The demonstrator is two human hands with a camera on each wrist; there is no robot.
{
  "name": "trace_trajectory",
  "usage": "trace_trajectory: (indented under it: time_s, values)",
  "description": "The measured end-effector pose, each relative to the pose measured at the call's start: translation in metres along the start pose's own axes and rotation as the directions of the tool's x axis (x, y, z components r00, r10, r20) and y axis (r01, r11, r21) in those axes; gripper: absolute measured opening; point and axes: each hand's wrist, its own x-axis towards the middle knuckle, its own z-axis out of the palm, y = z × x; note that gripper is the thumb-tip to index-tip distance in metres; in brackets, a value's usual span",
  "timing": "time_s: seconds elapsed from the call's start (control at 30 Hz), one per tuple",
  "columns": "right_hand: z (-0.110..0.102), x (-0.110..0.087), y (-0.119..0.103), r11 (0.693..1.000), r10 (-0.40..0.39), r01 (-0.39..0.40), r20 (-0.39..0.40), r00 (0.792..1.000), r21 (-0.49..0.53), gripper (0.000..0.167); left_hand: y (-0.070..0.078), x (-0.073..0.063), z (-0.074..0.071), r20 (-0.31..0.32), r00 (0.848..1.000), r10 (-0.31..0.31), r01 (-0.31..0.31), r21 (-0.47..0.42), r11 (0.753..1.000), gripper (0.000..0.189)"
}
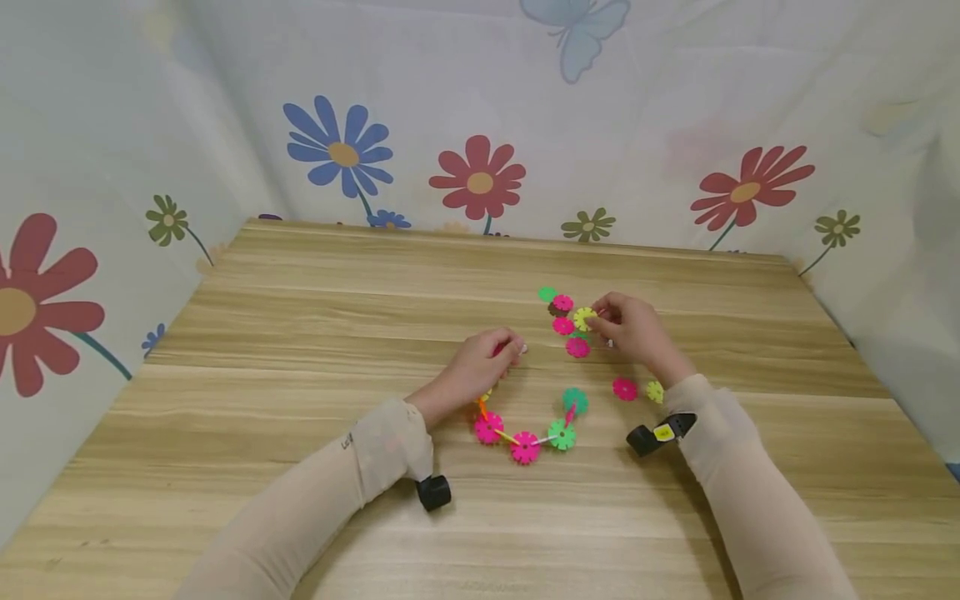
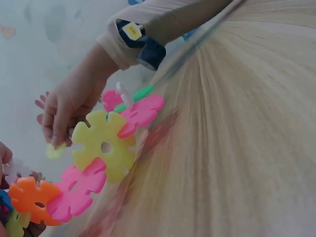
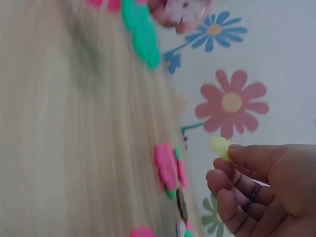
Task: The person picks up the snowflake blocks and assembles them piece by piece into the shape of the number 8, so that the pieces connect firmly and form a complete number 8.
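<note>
My right hand (image 1: 633, 329) pinches a yellow flower-shaped plastic disc (image 1: 584, 318) between thumb and fingertips, raised over the table. In the right wrist view this disc (image 3: 220, 147) pokes out past the thumb. My left hand (image 1: 480, 362) grips one end of a curved chain of slotted discs, where a white disc (image 2: 17, 170) shows beside the fingers. Along the chain come an orange disc (image 2: 34, 200), pink discs (image 1: 525, 448), a yellow disc (image 2: 103, 146) and green discs (image 1: 562, 435) at the far end. The left hand's fingers partly hide its end of the chain.
A small cluster of loose discs, pink (image 1: 577, 347), green (image 1: 547, 293) and brown, lies beyond the hands on the wooden table (image 1: 300, 333). Near the right wrist lie a pink disc (image 1: 624, 389) and a yellow one (image 1: 655, 392). Flower-printed cloth (image 1: 480, 67) surrounds the table's back and sides.
</note>
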Motion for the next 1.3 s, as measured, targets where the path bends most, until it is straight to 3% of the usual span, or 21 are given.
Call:
trace_trajectory:
  time_s: [0.2,0.37,0.6,1.03,1.3]
  values:
    - [0.017,-0.016,-0.02,0.969,-0.089,0.081,0.023,0.996,0.232,0.024,-0.002,-0.001,0.002,-0.014,1.0,0.009,-0.009,-0.042,0.999,0.027]
    - [0.031,-0.026,-0.032,0.933,-0.13,0.103,0.056,0.99,0.345,0.024,-0.003,-0.002,0.004,-0.023,1.0,0.011,-0.013,-0.087,0.996,0.024]
    - [0.04,-0.028,-0.038,0.918,-0.146,0.109,0.07,0.987,0.38,0.024,-0.003,-0.002,0.004,-0.022,0.999,0.045,-0.047,-0.097,0.994,0.022]
    - [0.044,-0.031,-0.045,0.898,-0.133,0.103,0.039,0.99,0.428,0.019,0.004,-0.004,0.003,-0.002,0.995,0.102,-0.102,-0.008,0.995,0.021]
    - [0.05,-0.034,-0.046,0.862,-0.106,0.067,0.05,0.993,0.503,0.017,0.007,-0.004,0.003,0.029,0.996,0.082,-0.081,-0.011,0.997,0.028]
